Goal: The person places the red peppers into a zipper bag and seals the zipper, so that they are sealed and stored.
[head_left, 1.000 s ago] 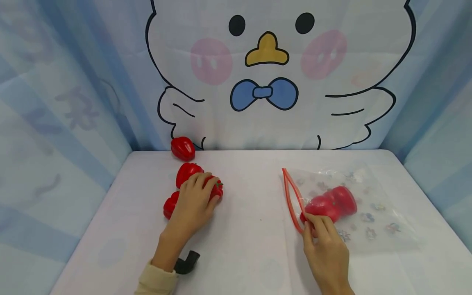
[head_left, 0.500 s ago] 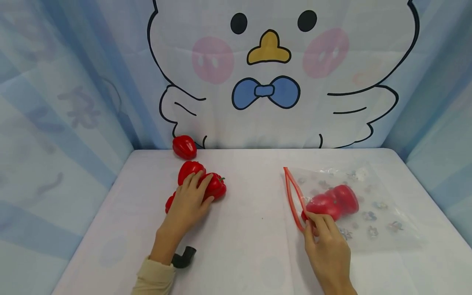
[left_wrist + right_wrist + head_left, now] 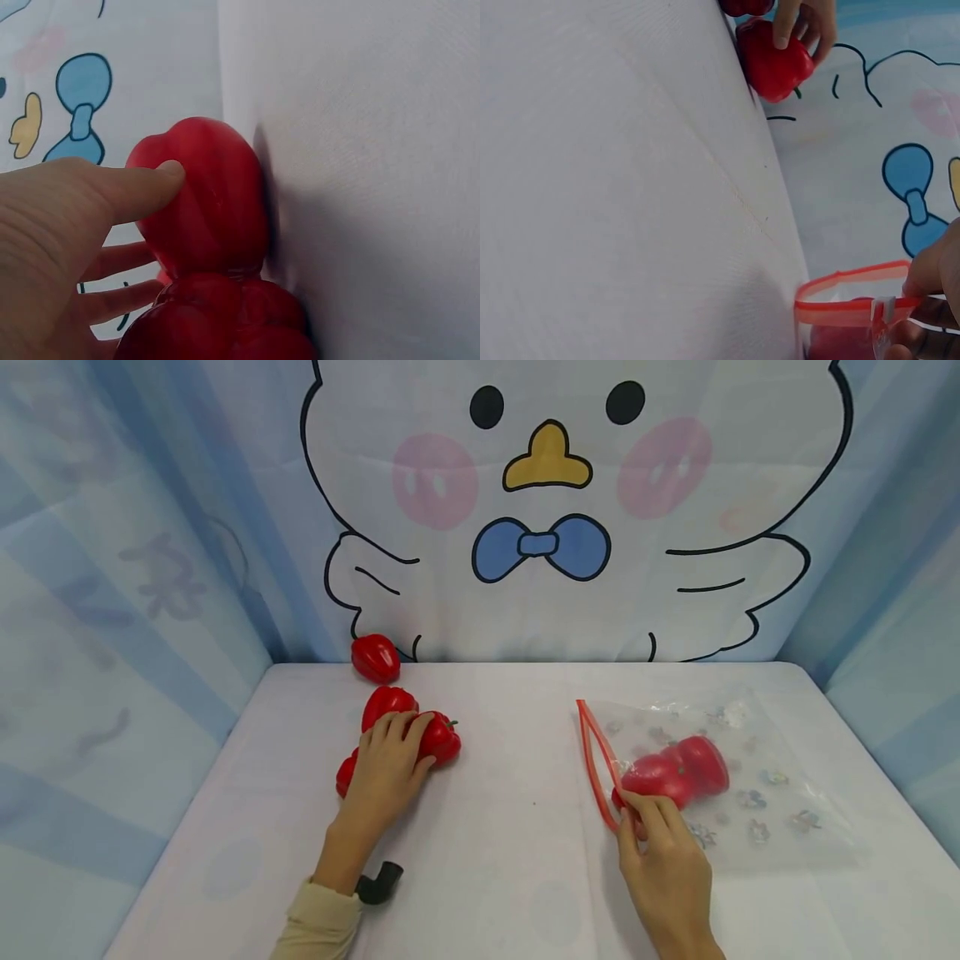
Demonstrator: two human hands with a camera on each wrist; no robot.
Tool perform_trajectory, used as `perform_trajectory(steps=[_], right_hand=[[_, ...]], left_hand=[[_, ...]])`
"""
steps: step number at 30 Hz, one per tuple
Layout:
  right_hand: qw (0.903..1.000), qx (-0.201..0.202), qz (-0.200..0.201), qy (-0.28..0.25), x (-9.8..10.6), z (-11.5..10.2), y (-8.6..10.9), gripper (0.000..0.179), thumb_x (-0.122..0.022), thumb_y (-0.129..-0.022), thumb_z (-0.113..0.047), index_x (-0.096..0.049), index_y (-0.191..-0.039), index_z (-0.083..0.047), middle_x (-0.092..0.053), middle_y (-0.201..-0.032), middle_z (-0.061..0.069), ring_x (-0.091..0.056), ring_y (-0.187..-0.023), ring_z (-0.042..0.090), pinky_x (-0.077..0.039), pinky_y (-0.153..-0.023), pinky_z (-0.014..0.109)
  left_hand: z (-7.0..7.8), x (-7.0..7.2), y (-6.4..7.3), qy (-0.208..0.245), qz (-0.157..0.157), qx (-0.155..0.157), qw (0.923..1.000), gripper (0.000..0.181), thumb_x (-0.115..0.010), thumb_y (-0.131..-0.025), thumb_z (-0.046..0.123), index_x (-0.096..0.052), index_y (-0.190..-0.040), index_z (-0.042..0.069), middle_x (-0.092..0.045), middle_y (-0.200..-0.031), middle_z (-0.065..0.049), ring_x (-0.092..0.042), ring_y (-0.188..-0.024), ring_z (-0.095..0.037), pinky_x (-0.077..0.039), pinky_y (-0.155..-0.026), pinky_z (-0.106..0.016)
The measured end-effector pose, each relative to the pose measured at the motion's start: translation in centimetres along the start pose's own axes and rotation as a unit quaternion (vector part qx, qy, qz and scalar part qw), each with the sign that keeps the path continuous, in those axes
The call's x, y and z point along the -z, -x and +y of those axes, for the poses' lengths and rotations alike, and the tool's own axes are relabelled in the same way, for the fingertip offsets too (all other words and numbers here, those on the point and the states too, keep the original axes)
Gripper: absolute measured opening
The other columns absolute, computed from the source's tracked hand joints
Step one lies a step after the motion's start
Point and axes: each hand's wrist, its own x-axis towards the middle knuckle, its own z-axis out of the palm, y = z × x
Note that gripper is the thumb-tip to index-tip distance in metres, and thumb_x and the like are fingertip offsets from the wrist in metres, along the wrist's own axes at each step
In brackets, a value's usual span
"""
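My left hand [image 3: 384, 777] holds a red bell pepper [image 3: 441, 739] with a green stem. In the left wrist view the thumb lies on the near side of this bell pepper [image 3: 210, 195], with fingers reaching behind it. Two more red bell peppers, one behind [image 3: 386, 703] and one partly hidden by the hand [image 3: 346, 774], sit close around. My right hand [image 3: 667, 860] pinches the orange-red rim of a clear printed zip bag [image 3: 795, 793], its mouth parted toward the left. Inside the bag lie red peppers [image 3: 678, 768]. The right wrist view shows the bag's slider [image 3: 883, 309] beside the fingers.
Another red bell pepper [image 3: 375, 658] rests at the back edge of the white table [image 3: 517, 877]. A black bent piece [image 3: 381, 883] shows beside the left wrist. A curtain with a cartoon figure [image 3: 540, 610] hangs behind the table.
My left hand has shifted slightly left over the peppers, and the pepper at its thumb has turned so its stem points up and right. The right hand keeps its pinch on the bag rim.
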Motion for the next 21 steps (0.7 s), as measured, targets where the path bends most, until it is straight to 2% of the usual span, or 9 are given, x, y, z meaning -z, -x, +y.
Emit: perform_trajectory(steps=[4, 7, 11, 14, 21], right_hand=[[1.0, 0.003, 0.003, -0.001, 0.07, -0.03, -0.08, 0.035, -0.086, -0.078, 0.0, -0.077, -0.111, -0.006, -0.073, -0.098, 0.006, -0.064, -0.07, 0.015, -0.048, -0.068, 0.003], [1.0, 0.001, 0.002, 0.002, 0.12, -0.17, -0.1, 0.035, -0.086, -0.078, 0.0, -0.077, -0.111, -0.006, -0.073, -0.098, 0.007, -0.065, -0.071, 0.016, -0.054, -0.067, 0.012], [1.0, -0.004, -0.006, 0.004, 0.02, -0.34, 0.02, 0.034, -0.085, -0.079, 0.001, -0.076, -0.111, -0.005, -0.072, -0.098, 0.008, -0.064, -0.071, 0.018, -0.062, -0.064, 0.036], [1.0, -0.005, -0.007, 0.003, -0.08, -0.36, 0.11, 0.034, -0.085, -0.079, 0.002, -0.076, -0.112, -0.004, -0.072, -0.099, 0.009, -0.064, -0.072, 0.018, -0.063, -0.065, 0.044], [0.9999, -0.008, -0.008, 0.007, 0.05, -0.46, -0.05, 0.036, -0.086, -0.079, 0.002, -0.076, -0.113, -0.004, -0.072, -0.101, 0.01, -0.069, -0.078, 0.023, -0.064, -0.069, 0.046]], left_hand=[[0.26, 0.06, -0.06, 0.015, 0.007, -0.003, 0.9999, 0.084, -0.094, -0.077, 0.024, -0.051, -0.148, 0.016, -0.052, -0.148, -0.016, -0.047, -0.14, -0.039, -0.048, -0.11, -0.065], [0.43, -0.03, -0.07, 0.023, 0.011, -0.008, 0.9996, 0.082, -0.094, -0.077, 0.025, -0.053, -0.147, 0.017, -0.052, -0.147, -0.016, -0.05, -0.138, -0.038, -0.049, -0.11, -0.064], [0.49, -0.23, 0.05, 0.031, 0.012, -0.012, 0.9994, 0.082, -0.095, -0.075, 0.025, -0.054, -0.146, 0.017, -0.053, -0.146, -0.016, -0.053, -0.136, -0.037, -0.05, -0.109, -0.063], [0.42, -0.33, 0.15, 0.036, 0.016, -0.016, 0.9991, 0.083, -0.095, -0.075, 0.026, -0.054, -0.147, 0.017, -0.053, -0.146, -0.016, -0.054, -0.135, -0.036, -0.051, -0.109, -0.061], [0.53, -0.16, 0.15, 0.064, 0.048, -0.026, 0.9965, 0.081, -0.095, -0.076, 0.024, -0.055, -0.146, 0.019, -0.054, -0.144, -0.013, -0.056, -0.13, -0.034, -0.059, -0.1, -0.055]])
